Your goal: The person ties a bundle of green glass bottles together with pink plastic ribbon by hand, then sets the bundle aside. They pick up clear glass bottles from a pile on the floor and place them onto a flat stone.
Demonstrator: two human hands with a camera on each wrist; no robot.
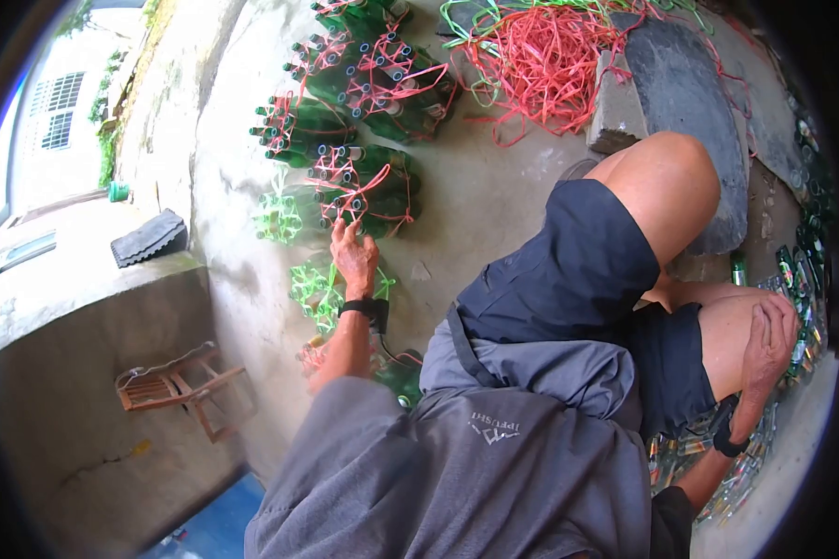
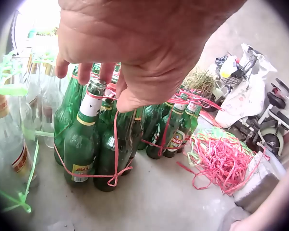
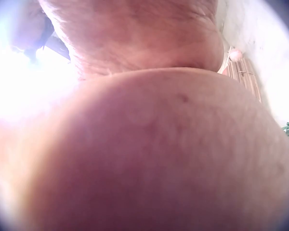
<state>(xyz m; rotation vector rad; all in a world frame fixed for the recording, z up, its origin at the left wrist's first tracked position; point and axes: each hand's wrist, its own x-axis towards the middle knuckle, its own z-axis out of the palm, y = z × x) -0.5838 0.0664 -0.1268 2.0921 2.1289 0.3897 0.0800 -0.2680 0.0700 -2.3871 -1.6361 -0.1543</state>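
My left hand (image 1: 354,261) reaches to the near side of a tied bundle of green glass bottles (image 1: 396,191). In the left wrist view its spread fingers (image 2: 84,70) hang down by the bottle mouths, and the thumb (image 2: 129,102) overlaps the upper end of a pink strap (image 2: 116,139). That strap runs down to a knot low around the bottles. Palm down, my right hand (image 1: 766,340) rests on the bent right knee (image 3: 149,144), which fills most of the right wrist view.
More strapped green bottles (image 1: 364,70) stand beyond; clear bottles with green straps (image 2: 43,103) stand beside the bundle. A tangle of pink strap (image 1: 550,65) lies near a concrete block (image 1: 617,107). Loose bottles (image 1: 797,270) line the right side. A wooden chair (image 1: 182,387) is at left.
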